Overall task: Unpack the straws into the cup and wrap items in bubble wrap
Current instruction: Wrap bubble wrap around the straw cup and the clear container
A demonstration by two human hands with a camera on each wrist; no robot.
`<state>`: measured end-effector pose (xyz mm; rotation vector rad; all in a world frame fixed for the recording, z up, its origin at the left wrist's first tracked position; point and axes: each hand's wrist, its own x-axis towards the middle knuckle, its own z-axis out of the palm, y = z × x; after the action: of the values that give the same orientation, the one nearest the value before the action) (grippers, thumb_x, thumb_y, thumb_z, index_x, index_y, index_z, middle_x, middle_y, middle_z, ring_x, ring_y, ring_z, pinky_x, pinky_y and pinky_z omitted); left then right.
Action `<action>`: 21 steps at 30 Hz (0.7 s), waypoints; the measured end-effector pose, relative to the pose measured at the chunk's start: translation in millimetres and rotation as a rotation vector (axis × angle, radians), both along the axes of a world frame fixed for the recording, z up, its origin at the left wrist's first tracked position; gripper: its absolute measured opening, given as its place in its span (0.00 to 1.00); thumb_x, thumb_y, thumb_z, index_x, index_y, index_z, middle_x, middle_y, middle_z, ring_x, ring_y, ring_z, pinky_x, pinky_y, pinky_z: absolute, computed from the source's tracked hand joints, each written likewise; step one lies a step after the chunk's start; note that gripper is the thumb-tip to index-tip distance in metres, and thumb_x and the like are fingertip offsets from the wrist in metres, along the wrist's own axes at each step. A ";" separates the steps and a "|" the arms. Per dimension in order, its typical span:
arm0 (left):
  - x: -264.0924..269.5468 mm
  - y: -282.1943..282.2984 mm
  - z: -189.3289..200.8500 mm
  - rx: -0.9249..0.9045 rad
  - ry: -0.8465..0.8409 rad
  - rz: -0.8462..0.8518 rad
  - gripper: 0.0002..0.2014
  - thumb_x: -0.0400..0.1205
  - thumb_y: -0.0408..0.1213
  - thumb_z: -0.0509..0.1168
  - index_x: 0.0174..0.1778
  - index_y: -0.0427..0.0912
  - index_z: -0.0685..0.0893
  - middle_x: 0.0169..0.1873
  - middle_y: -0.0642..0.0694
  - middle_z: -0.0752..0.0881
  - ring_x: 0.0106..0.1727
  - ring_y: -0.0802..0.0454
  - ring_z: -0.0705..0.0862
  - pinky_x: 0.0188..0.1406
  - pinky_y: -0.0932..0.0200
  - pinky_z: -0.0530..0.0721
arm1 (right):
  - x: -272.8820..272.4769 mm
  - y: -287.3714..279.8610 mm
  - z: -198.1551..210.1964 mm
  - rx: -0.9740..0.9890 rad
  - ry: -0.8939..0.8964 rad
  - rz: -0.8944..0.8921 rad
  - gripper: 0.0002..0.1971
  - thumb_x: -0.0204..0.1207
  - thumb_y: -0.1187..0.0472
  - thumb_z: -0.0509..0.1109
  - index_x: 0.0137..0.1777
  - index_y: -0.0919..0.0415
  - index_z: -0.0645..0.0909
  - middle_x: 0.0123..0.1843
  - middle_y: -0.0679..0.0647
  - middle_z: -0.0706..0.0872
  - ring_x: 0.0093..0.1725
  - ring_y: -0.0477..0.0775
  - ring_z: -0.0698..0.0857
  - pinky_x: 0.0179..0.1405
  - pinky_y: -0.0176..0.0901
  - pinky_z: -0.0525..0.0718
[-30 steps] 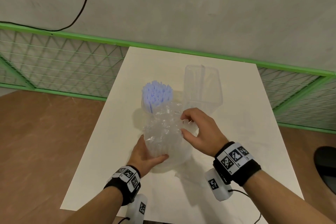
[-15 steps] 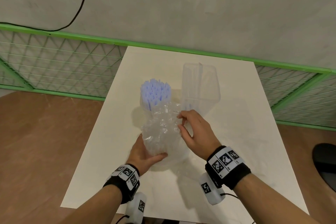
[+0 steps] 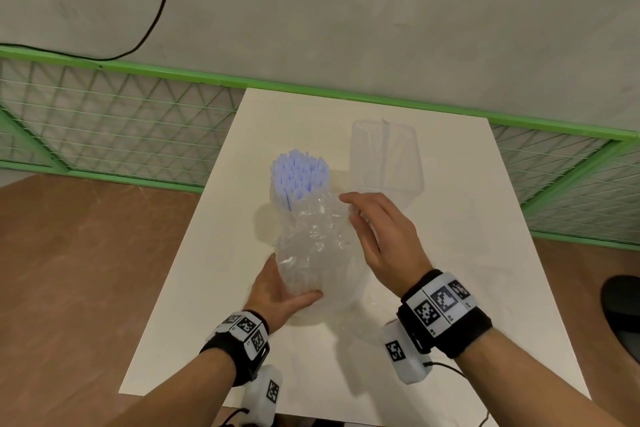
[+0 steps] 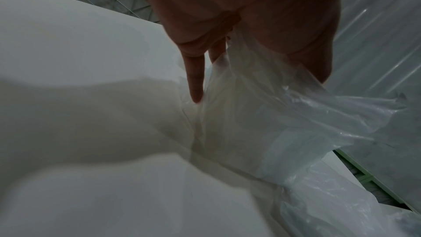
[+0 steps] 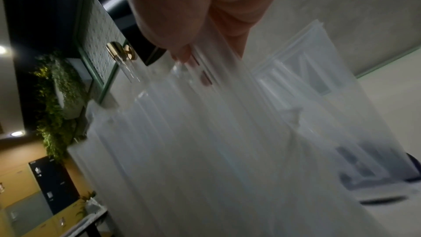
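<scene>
A bunch of pale blue straws [image 3: 298,173] stands upright in a cup that is almost wholly hidden under clear bubble wrap [image 3: 311,246] in the middle of the white table [image 3: 467,253]. My left hand [image 3: 277,295] grips the bottom of the wrapped cup, thumb across the front. In the left wrist view its fingers [image 4: 193,78] lie against the wrap [image 4: 273,114]. My right hand [image 3: 381,239] pinches the upper right edge of the wrap between index finger and thumb. In the right wrist view the sheet [image 5: 205,132] hangs blurred from those fingers [image 5: 182,55].
An empty clear plastic straw packet [image 3: 384,156] lies behind the cup at the back right. A green mesh fence [image 3: 104,121] runs along the table's far edge and both sides. A dark object [image 3: 623,308] sits on the brown floor at the right.
My right hand has slid from the front of the bundle up to its top right edge and its fingers have straightened. The left hand and the wrapped cup have stayed put.
</scene>
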<state>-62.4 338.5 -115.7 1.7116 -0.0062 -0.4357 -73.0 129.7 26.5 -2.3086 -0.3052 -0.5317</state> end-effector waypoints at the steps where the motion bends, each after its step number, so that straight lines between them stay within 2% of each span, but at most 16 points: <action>1: 0.2 -0.3 0.1 0.003 0.000 -0.004 0.48 0.55 0.53 0.88 0.71 0.52 0.76 0.63 0.52 0.87 0.66 0.55 0.85 0.70 0.43 0.81 | 1.5 -1.7 4.7 -0.002 -0.031 -0.008 0.13 0.83 0.69 0.65 0.66 0.62 0.81 0.55 0.50 0.82 0.53 0.41 0.82 0.55 0.30 0.78; 6: 1.6 -0.1 0.4 0.012 0.006 -0.012 0.48 0.55 0.54 0.88 0.71 0.52 0.76 0.62 0.52 0.87 0.65 0.56 0.85 0.70 0.44 0.82 | 10.8 -13.0 25.8 -0.042 -0.097 -0.085 0.08 0.80 0.61 0.72 0.57 0.60 0.83 0.49 0.48 0.87 0.47 0.38 0.84 0.53 0.18 0.73; 8: 1.9 0.2 -0.4 0.035 -0.001 -0.022 0.48 0.54 0.56 0.88 0.71 0.54 0.76 0.63 0.54 0.87 0.65 0.56 0.85 0.70 0.44 0.81 | 14.2 -15.2 30.8 -0.004 -0.113 -0.106 0.09 0.77 0.60 0.75 0.54 0.60 0.84 0.42 0.44 0.87 0.43 0.41 0.87 0.48 0.24 0.80; 11: 2.1 0.6 -2.3 0.030 0.007 -0.019 0.48 0.54 0.56 0.88 0.70 0.55 0.76 0.63 0.54 0.87 0.66 0.55 0.85 0.71 0.43 0.81 | 21.7 -16.5 39.5 0.087 -0.140 -0.133 0.09 0.75 0.58 0.78 0.52 0.60 0.85 0.38 0.45 0.88 0.38 0.45 0.90 0.42 0.42 0.88; 12: 1.9 0.5 -2.6 0.029 0.011 -0.021 0.48 0.54 0.56 0.88 0.70 0.56 0.76 0.63 0.54 0.87 0.66 0.55 0.85 0.71 0.43 0.81 | 24.5 -17.1 43.0 0.113 -0.149 -0.143 0.10 0.75 0.58 0.78 0.52 0.60 0.86 0.38 0.46 0.88 0.37 0.46 0.90 0.41 0.44 0.89; 16: 1.8 0.7 -2.8 0.021 0.017 -0.017 0.49 0.54 0.57 0.88 0.71 0.54 0.76 0.63 0.53 0.87 0.66 0.55 0.85 0.71 0.43 0.81 | 35.0 -23.3 61.9 0.214 -0.165 -0.187 0.10 0.74 0.58 0.78 0.52 0.60 0.86 0.37 0.47 0.87 0.34 0.43 0.90 0.39 0.38 0.89; 18: 1.9 0.5 -2.7 0.027 0.016 -0.018 0.49 0.54 0.57 0.88 0.71 0.54 0.76 0.63 0.53 0.87 0.66 0.55 0.85 0.71 0.43 0.81 | 39.1 -29.9 73.0 0.273 -0.153 -0.210 0.09 0.75 0.58 0.78 0.53 0.59 0.86 0.37 0.49 0.88 0.32 0.43 0.91 0.38 0.43 0.90; 21: 1.4 0.1 -3.6 0.043 0.006 -0.020 0.49 0.54 0.58 0.87 0.71 0.55 0.75 0.63 0.54 0.86 0.66 0.55 0.84 0.70 0.44 0.81 | 44.7 -40.2 86.7 0.346 -0.162 -0.243 0.09 0.76 0.57 0.78 0.53 0.55 0.85 0.37 0.54 0.89 0.31 0.49 0.91 0.37 0.57 0.90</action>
<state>-61.0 338.5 -119.3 1.7539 -0.0102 -0.4585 -28.3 89.5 113.3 -1.9796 -0.0040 -0.8270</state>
